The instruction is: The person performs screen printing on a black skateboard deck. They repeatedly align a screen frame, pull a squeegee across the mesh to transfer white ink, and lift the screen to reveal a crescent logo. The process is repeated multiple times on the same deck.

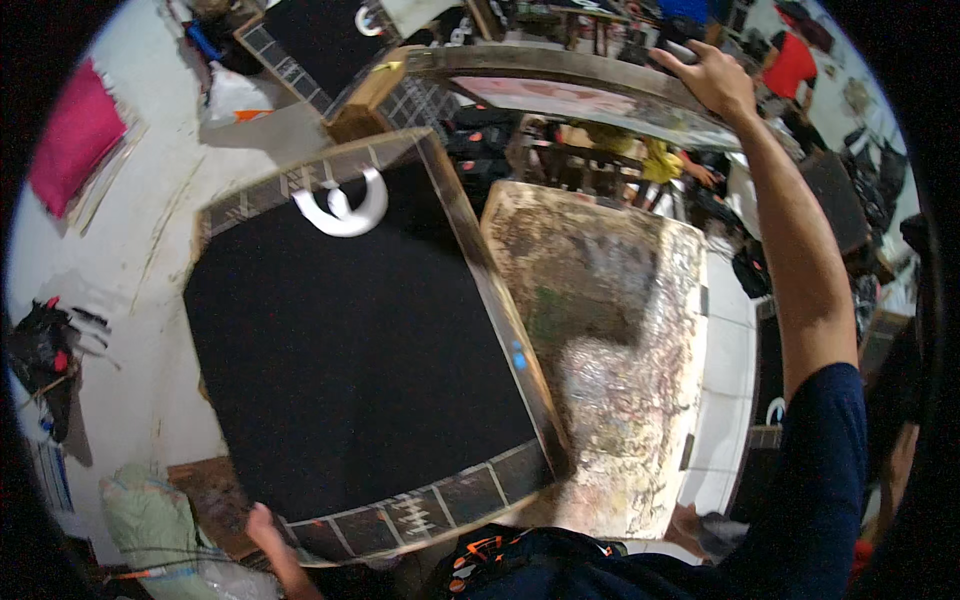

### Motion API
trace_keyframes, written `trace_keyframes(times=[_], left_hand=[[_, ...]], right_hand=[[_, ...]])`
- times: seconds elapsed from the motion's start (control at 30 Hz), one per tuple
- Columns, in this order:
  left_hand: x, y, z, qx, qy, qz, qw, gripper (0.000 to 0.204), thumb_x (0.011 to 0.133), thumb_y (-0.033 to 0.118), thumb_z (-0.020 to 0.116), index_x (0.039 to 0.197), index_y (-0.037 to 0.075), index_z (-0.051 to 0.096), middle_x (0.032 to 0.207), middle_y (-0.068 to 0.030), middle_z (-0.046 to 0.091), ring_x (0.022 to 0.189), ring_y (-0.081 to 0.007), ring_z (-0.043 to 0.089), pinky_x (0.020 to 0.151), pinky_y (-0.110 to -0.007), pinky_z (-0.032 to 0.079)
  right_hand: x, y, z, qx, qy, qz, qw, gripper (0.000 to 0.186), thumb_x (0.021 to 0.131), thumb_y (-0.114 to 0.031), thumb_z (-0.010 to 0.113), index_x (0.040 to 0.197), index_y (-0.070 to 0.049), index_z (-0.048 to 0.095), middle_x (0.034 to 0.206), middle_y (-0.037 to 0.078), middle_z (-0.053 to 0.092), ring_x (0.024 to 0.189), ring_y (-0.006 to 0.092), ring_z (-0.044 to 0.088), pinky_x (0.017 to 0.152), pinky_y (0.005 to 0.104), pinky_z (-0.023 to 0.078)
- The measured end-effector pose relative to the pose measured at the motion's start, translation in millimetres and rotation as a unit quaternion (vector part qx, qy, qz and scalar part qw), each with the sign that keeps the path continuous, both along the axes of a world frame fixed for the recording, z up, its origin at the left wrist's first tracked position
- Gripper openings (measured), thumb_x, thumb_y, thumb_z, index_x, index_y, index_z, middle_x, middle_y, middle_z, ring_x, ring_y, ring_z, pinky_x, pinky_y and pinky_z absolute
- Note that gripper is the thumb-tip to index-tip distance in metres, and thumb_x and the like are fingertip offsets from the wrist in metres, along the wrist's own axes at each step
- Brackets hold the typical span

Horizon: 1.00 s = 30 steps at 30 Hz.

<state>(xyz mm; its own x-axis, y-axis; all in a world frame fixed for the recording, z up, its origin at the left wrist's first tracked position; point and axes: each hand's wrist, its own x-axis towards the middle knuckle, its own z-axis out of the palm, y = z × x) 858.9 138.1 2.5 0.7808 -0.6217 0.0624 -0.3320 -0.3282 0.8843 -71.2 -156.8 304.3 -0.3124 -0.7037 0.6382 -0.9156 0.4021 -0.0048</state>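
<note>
Board [345,350] corner touches left hand [275,545], grip unclear; right hand [714,85] clasps raised frame [560,68].

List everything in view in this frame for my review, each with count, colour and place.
Large wood-edged rectangular panel: 1, black, centre-left
Thick U-shaped print: 1, white, panel's top end
Raised wooden frame: 1, grey-brown, upper middle
Stained slab-like work surface: 1, beige and brown, right of the panel
Smaller wood-edged panel: 1, black, top left
Flat cloth-like piece: 1, magenta, far left
Crumpled plastic bag: 1, white, upper left
Bulky sack: 1, pale green, lower left
Person in a red top: 1, upper right
Background clutter: uncountable, too small or blurred
Sleeve: 1, dark blue, lower right
Left hand: 1, bare, at the large panel's lower-left corner
Right hand: 1, bare, gripping the frame's right end
</note>
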Motion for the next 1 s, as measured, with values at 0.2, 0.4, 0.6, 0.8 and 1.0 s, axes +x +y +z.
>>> trace_keyframes(times=[0.2, 0.4, 0.6, 0.8, 1.0], left_hand=[[-114.3, 5.2, -93.2, 0.095, 0.032, -0.242, 0.965, 0.035, 0.105, 0.025, 0.062, 0.081, -0.001, 0.059, 0.078, 0.0037, 0.054, 0.075, -0.0099, 0.047, 0.067, -0.031, 0.042], [-203.1, -45.7, -130.3, 0.15, -0.003, -0.362, 0.92, 0.038, 0.104, 0.029, 0.064, 0.087, -0.005, 0.065, 0.073, -0.002, 0.059, 0.072, -0.0124, 0.051, 0.066, -0.033, 0.045], [-236.9, -52.5, -127.0, 0.19, -0.043, -0.377, 0.905, 0.039, 0.099, 0.035, 0.068, 0.088, -0.003, 0.067, 0.075, -0.0128, 0.066, 0.071, -0.0225, 0.06, 0.07, -0.04, 0.049], [-244.4, -51.4, -106.4, 0.239, -0.133, -0.388, 0.88, 0.05, 0.083, 0.045, 0.084, 0.085, -0.001, 0.065, 0.073, -0.014, 0.065, 0.068, -0.0289, 0.06, 0.067, -0.044, 0.049], [-254.5, -58.7, -88.7, 0.251, -0.15, -0.377, 0.879, 0.051, 0.08, 0.044, 0.086, 0.086, -0.001, 0.065, 0.076, -0.0165, 0.067, 0.071, -0.0324, 0.063, 0.069, -0.046, 0.05]], right_hand=[[16.6, 12.4, 2.7, -0.011, 0.0, 0.018, 1.0, 0.089, 0.08, -0.087, 0.057, 0.126, -0.012, 0.072, 0.111, 0.021, 0.075, 0.105, 0.0362, 0.073, 0.091, 0.0497, 0.057], [41.7, 34.8, 6.9, -0.041, -0.075, 0.045, 0.995, 0.079, 0.079, -0.078, 0.065, 0.106, -0.006, 0.078, 0.104, 0.025, 0.075, 0.102, 0.0398, 0.072, 0.091, 0.0493, 0.055], [41.3, 33.8, 13.7, -0.027, -0.081, 0.035, 0.996, 0.081, 0.079, -0.079, 0.064, 0.106, -0.004, 0.077, 0.105, 0.025, 0.075, 0.103, 0.0387, 0.072, 0.091, 0.0487, 0.055], [36.4, 26.8, 24.3, -0.024, -0.08, 0.038, 0.996, 0.081, 0.08, -0.079, 0.064, 0.107, -0.004, 0.077, 0.105, 0.025, 0.075, 0.105, 0.038, 0.072, 0.091, 0.0475, 0.055], [36.1, 21.5, 36.6, -0.021, -0.079, 0.024, 0.996, 0.083, 0.08, -0.078, 0.064, 0.111, -0.003, 0.076, 0.112, 0.023, 0.074, 0.11, 0.0368, 0.071, 0.094, 0.0459, 0.054]])
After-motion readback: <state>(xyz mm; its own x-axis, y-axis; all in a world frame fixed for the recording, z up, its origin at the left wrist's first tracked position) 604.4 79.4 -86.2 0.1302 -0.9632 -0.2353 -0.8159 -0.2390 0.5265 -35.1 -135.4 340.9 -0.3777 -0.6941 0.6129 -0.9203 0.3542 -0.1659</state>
